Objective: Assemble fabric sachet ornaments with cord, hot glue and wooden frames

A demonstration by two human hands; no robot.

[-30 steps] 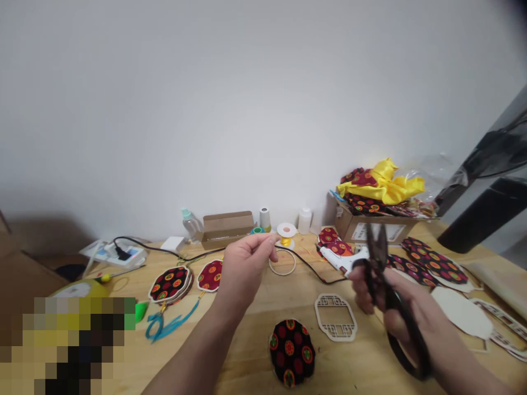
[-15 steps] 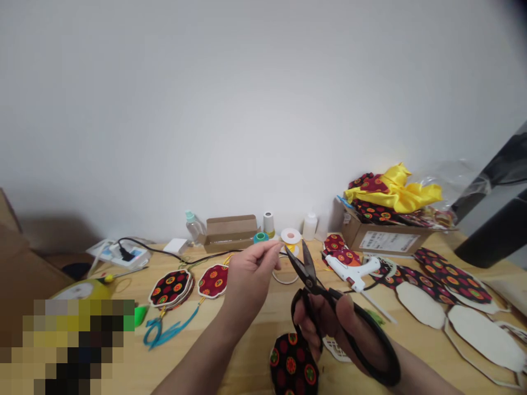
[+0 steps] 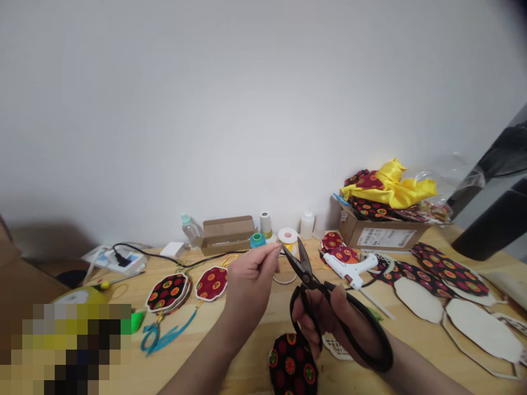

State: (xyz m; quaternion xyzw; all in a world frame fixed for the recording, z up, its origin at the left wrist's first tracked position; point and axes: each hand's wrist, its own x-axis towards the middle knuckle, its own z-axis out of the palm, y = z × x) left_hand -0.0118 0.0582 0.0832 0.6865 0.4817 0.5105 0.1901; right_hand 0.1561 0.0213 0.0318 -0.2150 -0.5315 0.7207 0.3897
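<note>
My right hand (image 3: 329, 318) grips black-handled scissors (image 3: 305, 277) with the blades spread in a V pointing up and away. My left hand (image 3: 255, 285) is closed in a pinch, thumb against fingers, beside the left blade's tip. Whatever lies between those fingertips is too small to make out. Below the scissors, a black fabric-covered piece with red and orange flowers (image 3: 290, 365) sits at the near table edge. Partly behind my right hand is a white lattice piece (image 3: 340, 348). A red flowered ornament (image 3: 211, 284) lies left of my left hand, partly covered by it.
On the left are stacked flowered ornaments (image 3: 168, 292), a blue tassel (image 3: 168, 337) and a power strip (image 3: 117, 260). A white glue gun (image 3: 352, 269), white scalloped blanks (image 3: 418, 299) and a cardboard box with fabric (image 3: 382, 236) stand right. Ribbon spools (image 3: 287, 236) and bottles (image 3: 307, 226) line the wall.
The view has shifted slightly, so the table things sit a little further left. Both hands keep nearly the same pose, and the scissors' blades stay spread beside the left fingertips.
</note>
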